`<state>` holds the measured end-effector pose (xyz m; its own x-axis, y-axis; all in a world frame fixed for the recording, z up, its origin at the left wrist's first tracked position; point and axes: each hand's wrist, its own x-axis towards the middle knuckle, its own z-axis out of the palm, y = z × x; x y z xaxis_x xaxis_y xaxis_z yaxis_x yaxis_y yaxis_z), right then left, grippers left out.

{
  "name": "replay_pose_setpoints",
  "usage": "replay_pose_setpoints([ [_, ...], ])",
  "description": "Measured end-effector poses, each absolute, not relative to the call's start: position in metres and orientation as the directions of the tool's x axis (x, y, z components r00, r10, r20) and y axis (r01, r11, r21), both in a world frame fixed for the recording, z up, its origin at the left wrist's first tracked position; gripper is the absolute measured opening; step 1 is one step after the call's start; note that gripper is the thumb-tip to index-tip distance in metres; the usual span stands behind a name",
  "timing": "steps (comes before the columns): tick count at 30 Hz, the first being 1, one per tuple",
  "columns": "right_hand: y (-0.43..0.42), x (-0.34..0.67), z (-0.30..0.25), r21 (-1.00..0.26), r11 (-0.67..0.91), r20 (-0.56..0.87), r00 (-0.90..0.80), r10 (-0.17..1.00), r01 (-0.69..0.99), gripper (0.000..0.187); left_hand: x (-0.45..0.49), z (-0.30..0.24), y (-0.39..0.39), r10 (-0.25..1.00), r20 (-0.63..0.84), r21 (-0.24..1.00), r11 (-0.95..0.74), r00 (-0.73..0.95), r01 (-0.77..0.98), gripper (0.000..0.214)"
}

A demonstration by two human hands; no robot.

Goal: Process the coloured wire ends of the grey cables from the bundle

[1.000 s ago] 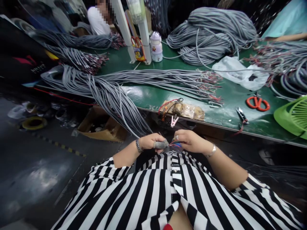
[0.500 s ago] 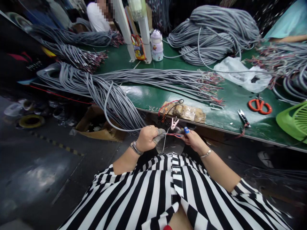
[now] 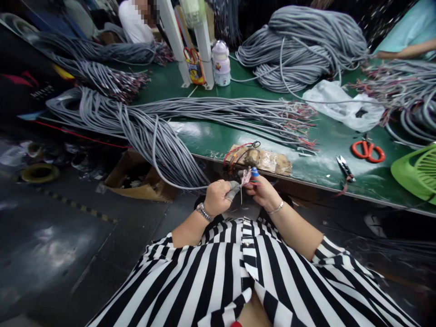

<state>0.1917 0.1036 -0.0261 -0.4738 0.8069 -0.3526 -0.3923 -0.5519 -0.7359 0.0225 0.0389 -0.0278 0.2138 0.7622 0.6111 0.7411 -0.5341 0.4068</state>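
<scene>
My left hand is closed round the end of a grey cable, with grey covers on its fingertips. Close beside it, my right hand pinches the thin coloured wires that come out of that end; a blue cover sits on its thumb. A pale pink clothespin shows between the hands, partly hidden by the fingers. One thin white strand hangs down below them. The grey cable belongs to a thick bundle draped over the table edge on the left.
On the green table lie a taped cardboard piece, orange-handled scissors, small cutters, a plastic bag and a green basket. Cable coils and a bottle stand behind. A cardboard box is on the floor.
My right hand has moved left, up against my left hand. The left hand has shifted slightly right. The coloured wires that stretched between them are now mostly covered by the right fingers.
</scene>
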Motion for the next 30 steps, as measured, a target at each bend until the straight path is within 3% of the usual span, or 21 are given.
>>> replay_pose_setpoints([
  [11, 0.105, 0.185, -0.026, -0.752, -0.488, -0.333, -0.383, 0.862, -0.444, 0.048, 0.026, -0.035, 0.041, 0.771, 0.585, 0.398, -0.544, 0.252, 0.739, 0.028],
  [30, 0.097, 0.202, -0.046, -0.644, -0.611, -0.397, -0.482, 0.781, -0.460, 0.057, 0.013, -0.025, 0.002, 0.768, 0.584, 0.440, -0.570, 0.261, 0.694, 0.021],
])
